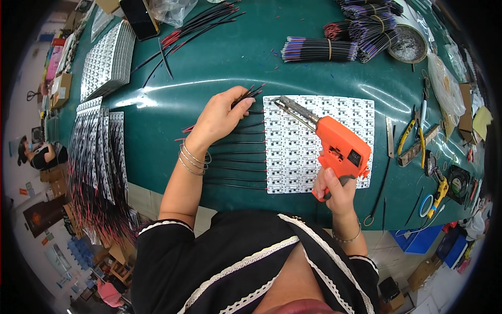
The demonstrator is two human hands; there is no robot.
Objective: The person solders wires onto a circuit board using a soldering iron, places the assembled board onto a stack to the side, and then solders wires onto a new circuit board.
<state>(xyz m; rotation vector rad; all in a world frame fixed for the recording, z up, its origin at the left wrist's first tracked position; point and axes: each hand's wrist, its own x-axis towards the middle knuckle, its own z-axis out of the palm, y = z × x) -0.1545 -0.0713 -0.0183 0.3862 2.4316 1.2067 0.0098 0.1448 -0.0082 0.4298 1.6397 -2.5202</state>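
Observation:
In my right hand (334, 189) is an orange soldering gun (342, 146), gripped by its handle. Its metal tip reaches the upper left corner of a white circuit board panel (319, 180) made of many small repeated boards. Several black wires (238, 168) run leftward from the panel's left edge in a spaced row. My left hand (225, 112) is closed around a small bunch of black wires with red ends (253, 93), just left of the panel's top corner. Whether the tip touches a wire is too small to tell.
Stacked panels (107, 60) stand at the far left, with wired panels (97, 157) below them. Loose wires (193, 31) and a phone (140, 18) lie at the back. Banded wire bundles (319, 49) sit near a round metal dish (408, 44). Yellow-handled pliers (405, 137) lie right.

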